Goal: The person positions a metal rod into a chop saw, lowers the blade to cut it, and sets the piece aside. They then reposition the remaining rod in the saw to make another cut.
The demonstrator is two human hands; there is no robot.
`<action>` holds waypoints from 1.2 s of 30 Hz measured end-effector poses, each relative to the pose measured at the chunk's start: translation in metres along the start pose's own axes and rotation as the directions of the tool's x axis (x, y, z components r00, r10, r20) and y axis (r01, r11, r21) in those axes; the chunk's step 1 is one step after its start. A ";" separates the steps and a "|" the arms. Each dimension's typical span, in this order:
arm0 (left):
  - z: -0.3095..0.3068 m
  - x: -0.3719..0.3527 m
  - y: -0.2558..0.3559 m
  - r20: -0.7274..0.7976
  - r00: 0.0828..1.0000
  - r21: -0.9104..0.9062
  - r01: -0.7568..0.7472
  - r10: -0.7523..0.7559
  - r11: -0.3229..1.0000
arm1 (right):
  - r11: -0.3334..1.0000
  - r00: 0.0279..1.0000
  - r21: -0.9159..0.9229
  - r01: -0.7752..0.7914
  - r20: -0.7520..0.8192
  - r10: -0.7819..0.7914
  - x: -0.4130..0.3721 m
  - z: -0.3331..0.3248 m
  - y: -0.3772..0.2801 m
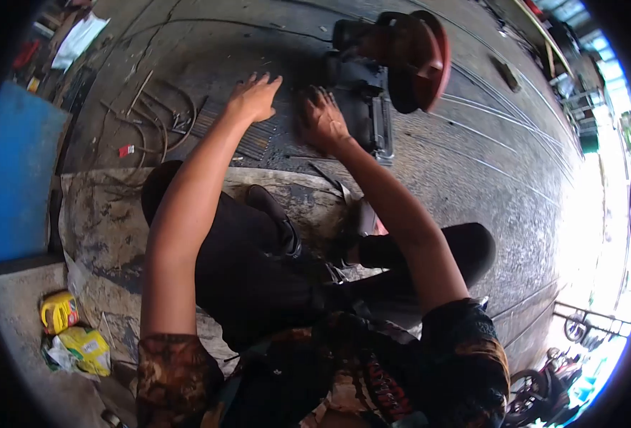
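I sit on the concrete floor with my legs folded. My left hand [253,98] rests flat, fingers spread, on a dark ribbed metal piece [255,139] lying on the floor. My right hand [321,120] is beside it, greasy, with fingers bent down onto the dark surface in front of a black machine [369,107]. A red disc-shaped guard or wheel [419,60] stands on the far side of that machine. I cannot see anything gripped in either hand.
Bent metal rods and wires [155,118] lie on the floor to the left. A blue panel [16,178] stands at far left. A yellow bottle [58,312] and a yellow packet [87,348] lie at lower left. Motorbikes [544,389] are parked at lower right.
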State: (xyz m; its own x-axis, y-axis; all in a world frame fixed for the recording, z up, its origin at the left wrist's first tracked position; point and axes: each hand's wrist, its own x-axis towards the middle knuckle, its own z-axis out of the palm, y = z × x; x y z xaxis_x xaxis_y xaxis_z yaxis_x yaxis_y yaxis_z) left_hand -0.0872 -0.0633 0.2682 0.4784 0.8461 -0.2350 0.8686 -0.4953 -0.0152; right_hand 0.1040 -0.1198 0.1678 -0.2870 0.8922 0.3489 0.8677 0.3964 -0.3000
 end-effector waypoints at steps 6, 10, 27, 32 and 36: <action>-0.042 0.013 0.101 -0.341 0.892 0.041 -0.300 0.295 0.953 | 0.975 0.965 -0.219 -0.049 -0.261 -0.010 -0.046 -0.116 0.055; -0.059 0.024 0.152 -0.549 0.701 0.055 -0.512 0.455 0.857 | 0.952 0.945 -0.268 -0.146 -0.323 0.054 -0.076 -0.176 0.067; -0.050 0.121 0.244 -0.763 0.455 0.210 -0.496 0.459 0.842 | 0.897 0.842 -0.007 -0.441 -0.350 0.411 -0.069 -0.166 0.185; -0.073 0.154 0.240 -0.863 0.330 0.184 -0.500 0.383 0.846 | 0.911 0.835 -0.017 -0.413 -0.408 0.371 -0.041 -0.187 0.193; -0.118 0.174 0.234 -0.800 0.493 0.130 -0.416 0.343 0.900 | 0.902 0.795 -0.049 -0.429 -0.494 0.351 -0.001 -0.205 0.201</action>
State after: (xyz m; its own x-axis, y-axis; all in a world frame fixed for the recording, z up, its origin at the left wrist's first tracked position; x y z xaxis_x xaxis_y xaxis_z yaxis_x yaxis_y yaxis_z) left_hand 0.2148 -0.0086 0.3379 0.6370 0.4046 0.6562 0.5663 -0.8231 -0.0422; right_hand 0.3616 -0.0852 0.2892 0.2771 0.7420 0.6105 0.9258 -0.0361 -0.3764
